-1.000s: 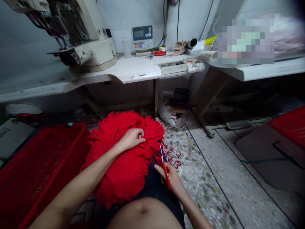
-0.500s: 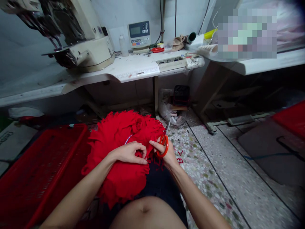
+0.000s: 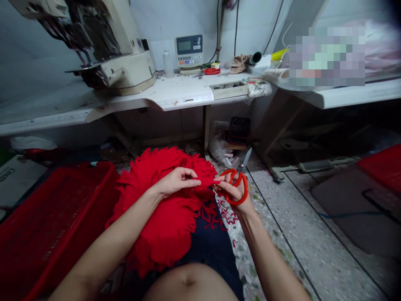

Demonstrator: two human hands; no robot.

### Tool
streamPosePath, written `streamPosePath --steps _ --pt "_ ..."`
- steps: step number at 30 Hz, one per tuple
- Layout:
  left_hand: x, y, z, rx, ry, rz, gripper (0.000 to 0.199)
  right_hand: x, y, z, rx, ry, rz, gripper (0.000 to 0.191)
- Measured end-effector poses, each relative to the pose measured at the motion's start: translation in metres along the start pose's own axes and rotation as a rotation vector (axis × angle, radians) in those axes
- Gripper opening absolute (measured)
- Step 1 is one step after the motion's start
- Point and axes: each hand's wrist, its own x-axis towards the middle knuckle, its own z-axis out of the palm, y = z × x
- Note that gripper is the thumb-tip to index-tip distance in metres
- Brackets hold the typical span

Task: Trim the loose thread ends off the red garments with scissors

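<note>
A large bundle of red fabric [image 3: 166, 234] with many frilled tabs along its edges lies across my lap. My left hand [image 3: 175, 182] pinches a small piece of that fabric between thumb and fingers. Opposite it, my right hand [image 3: 234, 190] holds scissors [image 3: 245, 188] with orange-red handles, blades pointing up and away. The thumb and a finger of the right hand also grip the end of the same red piece, stretched between both hands. Short red scraps [image 3: 219, 213] hang over my dark trousers and the floor just below.
A red plastic basket [image 3: 108, 171] stands at my left. Ahead is a white worktable [image 3: 181, 100] carrying a sewing machine [image 3: 125, 71], a control panel [image 3: 189, 51] and a bottle [image 3: 168, 65]. Underneath sits a plastic bag [image 3: 217, 146]. A grey bin [image 3: 351, 209] is at the right.
My right hand has moved right with the scissors, which now tilt further right. Both hands have risen slightly and a red piece is now stretched between them. The view has shifted a little.
</note>
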Motion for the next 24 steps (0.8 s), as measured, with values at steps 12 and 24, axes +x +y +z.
streamPosePath --steps 12,24 --pt "-0.006 0.005 0.018 -0.049 0.102 -0.073 0.04 -0.082 0.059 -0.012 -0.284 -0.085 0.259 0.048" --pt "-0.017 -0.015 0.034 0.182 0.104 -0.04 0.037 -0.104 0.057 -0.014 -0.446 -0.352 0.165 0.049"
